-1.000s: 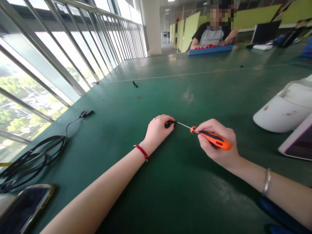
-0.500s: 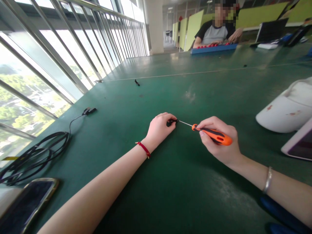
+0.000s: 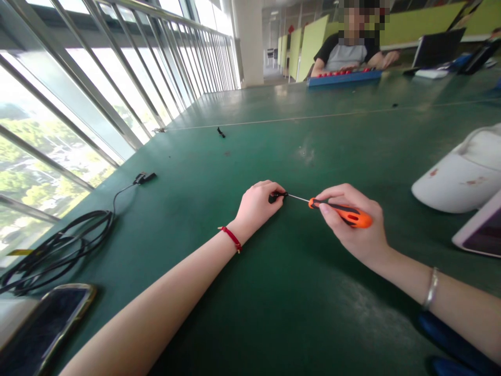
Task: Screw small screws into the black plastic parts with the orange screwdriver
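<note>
Near the middle of the green table, my left hand is closed on a small black piece, pinched between thumb and fingers. Most of that piece is covered by the fingers, so its kind does not show. My right hand grips a screwdriver with an orange and black handle. Its thin metal shaft points left, and the tip meets the black piece at my left fingertips. The screwdriver lies nearly level, tilted slightly down toward the handle.
A coiled black cable and a phone lie at the left. On the right are a white container and a pale-edged device. A small black bit lies farther back. Across the table a person sits behind a blue tray.
The screwdriver handle has turned and risen slightly in my right hand, its shaft staying at the black piece. My left hand keeps its hold. The view has shifted a little.
</note>
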A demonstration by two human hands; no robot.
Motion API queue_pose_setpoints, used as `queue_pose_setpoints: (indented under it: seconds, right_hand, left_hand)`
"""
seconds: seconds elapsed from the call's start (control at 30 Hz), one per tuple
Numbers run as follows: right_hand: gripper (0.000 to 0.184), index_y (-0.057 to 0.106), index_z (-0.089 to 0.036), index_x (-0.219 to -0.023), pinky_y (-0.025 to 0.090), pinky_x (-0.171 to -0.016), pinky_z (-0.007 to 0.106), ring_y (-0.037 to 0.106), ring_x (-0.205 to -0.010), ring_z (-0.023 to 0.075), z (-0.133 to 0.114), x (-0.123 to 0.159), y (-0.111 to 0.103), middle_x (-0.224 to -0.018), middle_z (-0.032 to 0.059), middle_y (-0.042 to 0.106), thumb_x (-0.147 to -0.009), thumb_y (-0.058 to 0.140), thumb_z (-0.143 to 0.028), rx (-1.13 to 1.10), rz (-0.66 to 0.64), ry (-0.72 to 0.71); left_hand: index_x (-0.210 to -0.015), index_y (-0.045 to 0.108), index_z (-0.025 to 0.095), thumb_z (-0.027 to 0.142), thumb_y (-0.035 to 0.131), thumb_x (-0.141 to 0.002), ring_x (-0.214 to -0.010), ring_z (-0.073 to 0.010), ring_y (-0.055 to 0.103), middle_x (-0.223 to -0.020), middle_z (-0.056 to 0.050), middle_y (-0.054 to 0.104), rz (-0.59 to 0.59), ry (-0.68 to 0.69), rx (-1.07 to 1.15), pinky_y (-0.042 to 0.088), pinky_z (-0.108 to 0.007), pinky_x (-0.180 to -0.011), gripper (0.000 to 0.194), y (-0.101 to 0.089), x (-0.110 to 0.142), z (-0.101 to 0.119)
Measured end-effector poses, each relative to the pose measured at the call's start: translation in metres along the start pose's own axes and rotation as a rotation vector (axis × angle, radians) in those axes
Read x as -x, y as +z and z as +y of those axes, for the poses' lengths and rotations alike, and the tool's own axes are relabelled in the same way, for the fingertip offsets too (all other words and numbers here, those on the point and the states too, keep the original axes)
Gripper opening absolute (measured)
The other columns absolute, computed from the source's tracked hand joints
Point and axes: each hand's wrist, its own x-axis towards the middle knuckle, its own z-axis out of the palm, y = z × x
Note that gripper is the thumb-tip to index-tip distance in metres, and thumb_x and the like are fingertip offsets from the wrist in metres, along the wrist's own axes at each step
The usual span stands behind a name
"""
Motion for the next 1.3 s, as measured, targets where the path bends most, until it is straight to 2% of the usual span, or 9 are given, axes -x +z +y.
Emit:
queue_pose_setpoints:
  seconds: [0.23, 0.4, 0.57, 0.67, 0.8, 1.0, 1.07, 1.2, 1.3]
  right_hand:
    - [0.031, 0.049, -0.025, -0.102, 0.048, -0.059, 0.031, 0.056, -0.062, 0.0155, 0.0026, 0.0006, 0.0018, -0.072, 0.0007, 0.056, -0.074, 0.06, -0.022, -0.053, 0.099, -0.037]
    - [0.01, 0.052, -0.025, -0.087, 0.046, -0.056, 0.03, 0.055, -0.05, 0.0132, -0.0023, 0.001, -0.0003, -0.054, -0.0039, 0.055, -0.079, 0.058, -0.028, -0.009, 0.04, 0.009]
    - [0.023, 0.051, -0.025, -0.095, 0.049, -0.062, 0.031, 0.058, -0.068, 0.0155, -0.0004, 0.0007, 0.0021, -0.081, 0.0027, 0.057, -0.074, 0.06, -0.021, -0.034, 0.157, -0.044]
    - [0.035, 0.047, -0.025, -0.105, 0.048, -0.061, 0.032, 0.053, -0.065, 0.0156, 0.0011, 0.0002, 0.002, -0.074, 0.0012, 0.052, -0.073, 0.061, -0.022, -0.075, 0.109, -0.046]
    - [0.014, 0.053, -0.025, -0.09, 0.045, -0.061, 0.034, 0.049, -0.054, 0.0149, -0.0003, 0.0017, 0.0002, -0.052, -0.0036, 0.047, -0.078, 0.059, -0.028, 0.025, 0.053, -0.02]
    - [0.029, 0.05, -0.025, -0.101, 0.049, -0.068, 0.034, 0.057, -0.074, 0.0172, 0.002, 0.0014, 0.0019, -0.085, 0.004, 0.056, -0.074, 0.06, -0.022, -0.062, 0.166, -0.053]
    - [0.034, 0.048, -0.025, -0.105, 0.049, -0.066, 0.034, 0.056, -0.068, 0.0165, 0.0026, 0.001, 0.0017, -0.079, 0.0023, 0.054, -0.073, 0.061, -0.024, -0.079, 0.134, -0.036]
    - [0.012, 0.054, -0.025, -0.088, 0.045, -0.061, 0.033, 0.053, -0.055, 0.015, 0.0002, 0.0029, -0.0002, -0.056, -0.0027, 0.052, -0.077, 0.059, -0.027, 0.025, 0.046, 0.002]
    - [0.011, 0.055, -0.025, -0.087, 0.046, -0.063, 0.033, 0.056, -0.062, 0.0157, -0.0011, 0.004, 0.0001, -0.068, 0.0, 0.058, -0.077, 0.058, -0.025, 0.028, 0.093, -0.015]
  left_hand:
    - [-0.093, 0.066, 0.02, 0.018, 0.053, -0.08, -0.079, -0.0144, 0.061, -0.089, -0.001, 0.068, -0.007, 0.028, -0.005, 0.05, -0.026, -0.073, 0.019, 0.0001, 0.0003, 0.0001]
    - [-0.09, 0.067, 0.021, 0.018, 0.053, -0.081, -0.078, -0.0139, 0.061, -0.087, -0.001, 0.068, -0.02, 0.04, -0.011, 0.05, -0.026, -0.072, 0.017, -0.0007, 0.0009, 0.0009]
    - [-0.087, 0.067, 0.02, 0.018, 0.054, -0.08, -0.075, -0.0134, 0.06, -0.084, -0.001, 0.068, -0.003, 0.037, 0.007, 0.049, -0.025, -0.069, 0.016, 0.0004, 0.0007, -0.0008]
    - [-0.087, 0.067, 0.019, 0.017, 0.054, -0.079, -0.075, -0.0134, 0.061, -0.085, -0.001, 0.068, -0.007, 0.037, 0.014, 0.049, -0.025, -0.07, 0.015, 0.0005, 0.0006, -0.0013]
    - [-0.086, 0.067, 0.019, 0.018, 0.054, -0.079, -0.075, -0.0135, 0.061, -0.086, -0.001, 0.069, -0.007, 0.028, 0.019, 0.049, -0.026, -0.07, 0.015, 0.0002, 0.0004, -0.0009]
    - [-0.085, 0.066, 0.019, 0.017, 0.054, -0.078, -0.076, -0.0139, 0.061, -0.084, -0.001, 0.068, -0.014, 0.026, 0.012, 0.049, -0.025, -0.07, 0.014, 0.0006, 0.0004, 0.0002]
    - [-0.085, 0.065, 0.019, 0.017, 0.054, -0.078, -0.076, -0.0141, 0.061, -0.084, -0.001, 0.068, -0.014, 0.028, 0.005, 0.049, -0.026, -0.07, 0.013, 0.0007, 0.0006, 0.0004]
    - [-0.084, 0.064, 0.019, 0.018, 0.055, -0.077, -0.076, -0.0147, 0.061, -0.084, -0.001, 0.068, -0.011, 0.014, -0.01, 0.049, -0.026, -0.07, 0.012, 0.001, 0.0005, 0.0002]
    - [-0.083, 0.064, 0.019, 0.018, 0.055, -0.077, -0.076, -0.0149, 0.061, -0.083, -0.002, 0.068, -0.016, 0.012, -0.015, 0.049, -0.026, -0.069, 0.011, 0.001, 0.0004, -0.0004]
